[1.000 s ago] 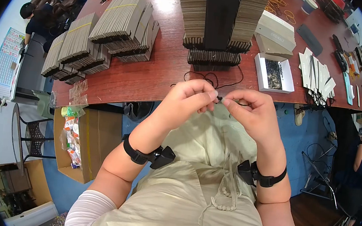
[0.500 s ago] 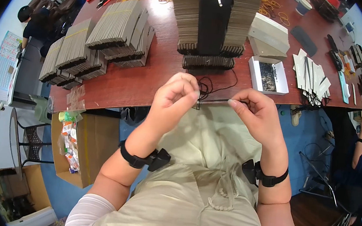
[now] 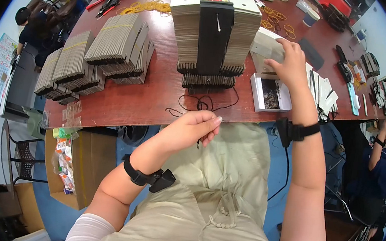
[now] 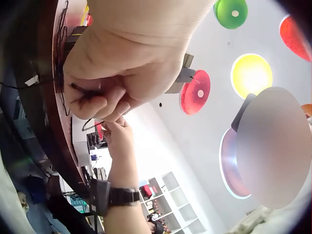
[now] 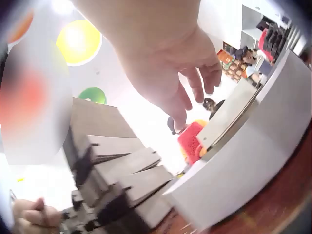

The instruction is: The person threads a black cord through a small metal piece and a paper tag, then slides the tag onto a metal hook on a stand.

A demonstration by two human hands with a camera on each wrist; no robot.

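Observation:
My left hand (image 3: 195,128) is at the table's front edge, thumb against curled fingers, gripping a thin black cord (image 4: 87,91) whose end pokes out in the left wrist view. Part of the cord lies in loose loops on the table just beyond that hand. My right hand (image 3: 293,65) is raised over a white box (image 3: 256,92) of small black pieces, fingers and thumb spread with nothing between them. Beyond the box, close to those fingertips, lie grey cards (image 3: 269,46). A tall stack of grey boards with a black front strip (image 3: 213,38) stands straight ahead.
Banded stacks of grey cards (image 3: 116,42) stand on the left of the red table (image 3: 158,93). Yellow rubber bands (image 3: 146,7) lie behind them. To the right are a fan of pale strips (image 3: 320,91) and a paper cup (image 3: 311,17). An open carton (image 3: 89,166) sits below.
Both hands were together at the cord, then drew apart along it. Now my right hand has let go and moved forward and right over the white box; the left keeps the cord.

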